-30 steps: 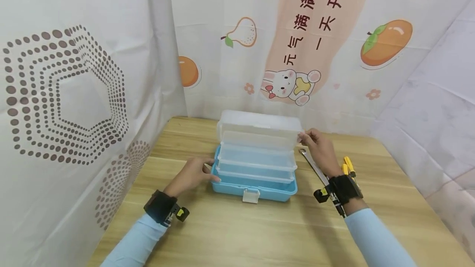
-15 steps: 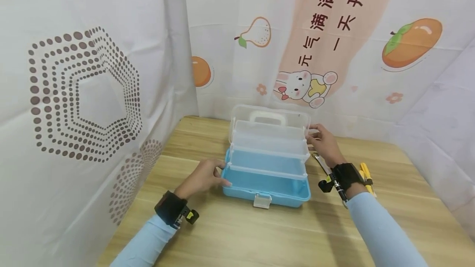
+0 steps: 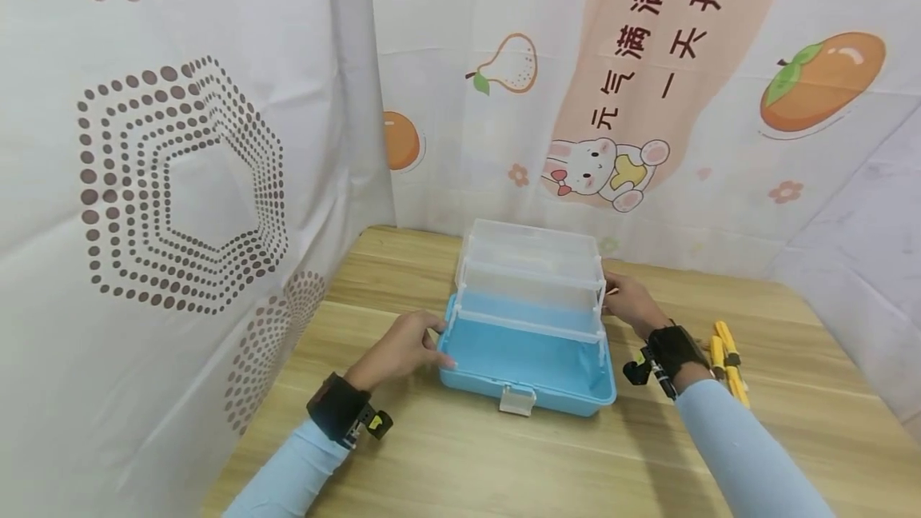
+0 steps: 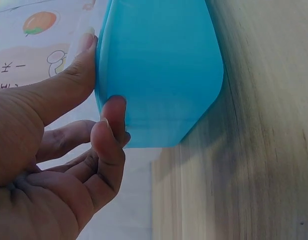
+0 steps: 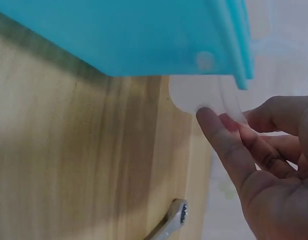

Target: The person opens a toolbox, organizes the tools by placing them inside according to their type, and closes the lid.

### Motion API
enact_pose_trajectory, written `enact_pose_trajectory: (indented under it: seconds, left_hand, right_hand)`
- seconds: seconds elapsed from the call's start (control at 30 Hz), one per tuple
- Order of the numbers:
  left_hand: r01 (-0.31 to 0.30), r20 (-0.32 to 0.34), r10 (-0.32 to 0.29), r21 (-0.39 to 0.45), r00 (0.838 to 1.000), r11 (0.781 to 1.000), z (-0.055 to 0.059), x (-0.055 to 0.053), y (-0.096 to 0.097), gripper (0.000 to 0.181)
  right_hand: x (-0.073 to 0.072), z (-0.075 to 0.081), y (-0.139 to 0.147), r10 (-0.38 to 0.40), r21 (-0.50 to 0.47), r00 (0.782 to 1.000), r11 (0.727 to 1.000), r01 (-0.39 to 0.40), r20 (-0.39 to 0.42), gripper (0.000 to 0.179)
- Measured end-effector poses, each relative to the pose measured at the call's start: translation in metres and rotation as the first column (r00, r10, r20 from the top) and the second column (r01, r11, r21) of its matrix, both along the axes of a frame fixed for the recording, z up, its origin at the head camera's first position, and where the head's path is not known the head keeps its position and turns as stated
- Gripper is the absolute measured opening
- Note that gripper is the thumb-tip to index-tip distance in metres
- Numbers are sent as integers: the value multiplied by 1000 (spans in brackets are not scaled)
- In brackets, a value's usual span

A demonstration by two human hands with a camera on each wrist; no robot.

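Note:
A light-blue toolbox (image 3: pixel 564 401) stands on the wooden table, its translucent lid (image 3: pixel 532 242) swung back behind it. Clear tiered trays (image 3: pixel 528 314) are drawn back with the lid, baring the blue floor of the box. At the front hangs a clear latch (image 3: pixel 517 400). My left hand (image 3: pixel 403 350) grips the left rim; in the left wrist view the thumb lies over the edge and fingertips press the outer wall. My right hand (image 3: pixel 633 302) pinches the lid's right edge, low behind the box; the right wrist view shows fingers on both sides of it.
Yellow-handled pliers (image 3: pixel 728 362) lie on the table right of the right wrist. A metal wrench (image 5: pixel 176 215) lies beside the box near the right hand. Printed curtains (image 3: pixel 460 142) rise behind and to the left of the table (image 3: pixel 460 462).
The lid has swung back and down behind the box, and the trays have drawn back with it. My right hand has lowered with the lid; the left stays at the rim. The view has shifted.

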State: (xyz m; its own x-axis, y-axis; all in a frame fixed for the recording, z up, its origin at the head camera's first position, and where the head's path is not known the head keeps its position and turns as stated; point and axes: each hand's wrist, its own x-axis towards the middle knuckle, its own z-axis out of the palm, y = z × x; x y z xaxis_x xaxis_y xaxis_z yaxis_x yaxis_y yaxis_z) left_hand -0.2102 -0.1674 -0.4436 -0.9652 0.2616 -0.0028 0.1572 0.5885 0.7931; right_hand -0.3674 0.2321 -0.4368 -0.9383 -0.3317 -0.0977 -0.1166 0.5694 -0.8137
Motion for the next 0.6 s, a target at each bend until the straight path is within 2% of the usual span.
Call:
enact_pose_trajectory:
  seconds: [0.2,0.43,0.5,0.6]
  left_hand:
    - [5,-7,-5,-1,1000,1000,-1,1,2,68]
    - [20,26,-20,-6,999,1000,1,1,5,69]
    - [28,29,-28,8,999,1000,2,0,2,65]
    - [12,7,-12,14,1000,1000,1,-2,-5,48]
  right_hand:
    - [2,-5,2,7,30,1000,1000,-6,-7,45]
    - [4,-13,12,-3,51,1000,999,3,-7,52]
    - [6,-15,13,-1,39,1000,999,2,-25,52]
    - [10,-15,15,19,57,999,998,-16,-47,53]
